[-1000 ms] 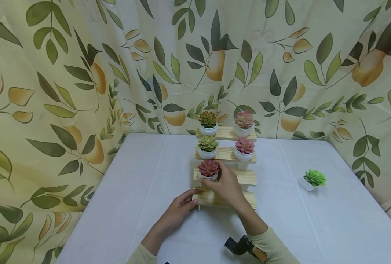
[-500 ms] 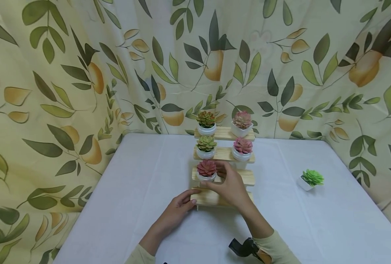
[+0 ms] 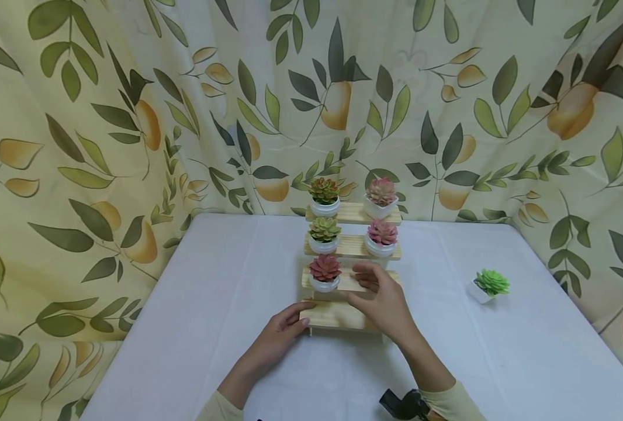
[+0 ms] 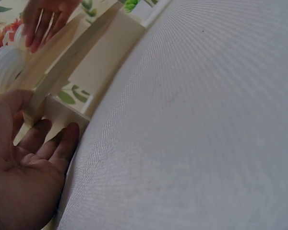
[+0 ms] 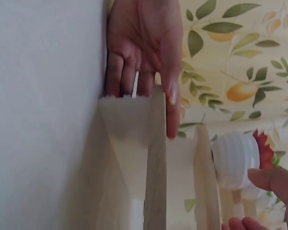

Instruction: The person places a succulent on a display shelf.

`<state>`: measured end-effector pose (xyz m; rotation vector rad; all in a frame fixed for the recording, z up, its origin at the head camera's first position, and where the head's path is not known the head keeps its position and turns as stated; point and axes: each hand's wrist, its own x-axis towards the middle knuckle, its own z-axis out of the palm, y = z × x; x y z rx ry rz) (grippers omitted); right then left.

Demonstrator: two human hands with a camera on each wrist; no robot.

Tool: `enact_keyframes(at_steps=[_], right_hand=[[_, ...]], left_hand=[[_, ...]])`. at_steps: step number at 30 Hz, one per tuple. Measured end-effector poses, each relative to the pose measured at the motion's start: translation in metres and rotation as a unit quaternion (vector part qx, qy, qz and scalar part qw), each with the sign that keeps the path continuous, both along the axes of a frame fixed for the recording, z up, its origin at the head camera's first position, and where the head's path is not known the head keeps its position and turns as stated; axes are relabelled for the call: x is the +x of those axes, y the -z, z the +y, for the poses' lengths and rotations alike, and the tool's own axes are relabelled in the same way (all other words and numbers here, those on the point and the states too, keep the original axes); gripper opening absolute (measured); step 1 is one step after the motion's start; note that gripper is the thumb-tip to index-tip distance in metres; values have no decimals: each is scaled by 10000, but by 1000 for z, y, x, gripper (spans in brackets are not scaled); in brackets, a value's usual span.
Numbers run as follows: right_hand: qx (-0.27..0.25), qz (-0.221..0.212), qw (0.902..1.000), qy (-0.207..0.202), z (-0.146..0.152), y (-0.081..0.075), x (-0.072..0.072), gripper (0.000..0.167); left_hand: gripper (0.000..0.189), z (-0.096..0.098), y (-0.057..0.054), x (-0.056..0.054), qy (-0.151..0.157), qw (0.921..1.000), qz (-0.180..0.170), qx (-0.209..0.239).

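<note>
A stepped wooden plant stand (image 3: 340, 316) stands on the white-covered table. My left hand (image 3: 274, 336) grips the left end of its lowest board; in the left wrist view the thumb lies over the board edge, fingers below. A dark red potted succulent (image 3: 325, 270) in a white ribbed pot sits at the left of the board above. My right hand (image 3: 384, 299), fingers loosely bent, is to the right of that pot, apart from it and holding nothing. The right wrist view shows the white pot (image 5: 235, 160) near the right thumb.
Higher boards carry an orange-green succulent (image 3: 324, 196), a pale pink one (image 3: 380, 197), a light green one (image 3: 324, 235) and a pink one (image 3: 381, 238). A bright green potted succulent (image 3: 490, 283) lies tilted on the table at right. A leaf-patterned curtain (image 3: 211, 117) hangs behind.
My right hand has let go of the dark red succulent's pot and drawn away to the right. The left hand still holds the stand. The head view has shifted slightly.
</note>
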<state>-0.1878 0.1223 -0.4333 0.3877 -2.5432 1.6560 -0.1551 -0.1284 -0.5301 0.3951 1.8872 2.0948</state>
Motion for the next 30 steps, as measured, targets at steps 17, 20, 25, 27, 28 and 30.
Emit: enact_keyframes(at_steps=[17, 20, 25, 27, 28, 30], right_hand=[[150, 663, 9966, 458, 57, 8, 10, 45], [130, 682, 9962, 525, 60, 10, 11, 44], [123, 773, 9945, 691, 64, 12, 15, 41], [121, 791, 9937, 790, 67, 12, 16, 41], [115, 787, 9932, 853, 69, 13, 17, 41], [135, 760, 9922, 976, 74, 14, 18, 42]], left_hand=[[40, -2, 2, 0, -54, 9999, -57, -75], [40, -2, 2, -1, -68, 9999, -21, -108], [40, -2, 3, -1, -17, 10000, -29, -77], [40, -1, 3, -1, -1, 10000, -48, -62], [40, -1, 3, -1, 6, 10000, -56, -53], [40, -1, 2, -1, 12, 10000, -47, -44]])
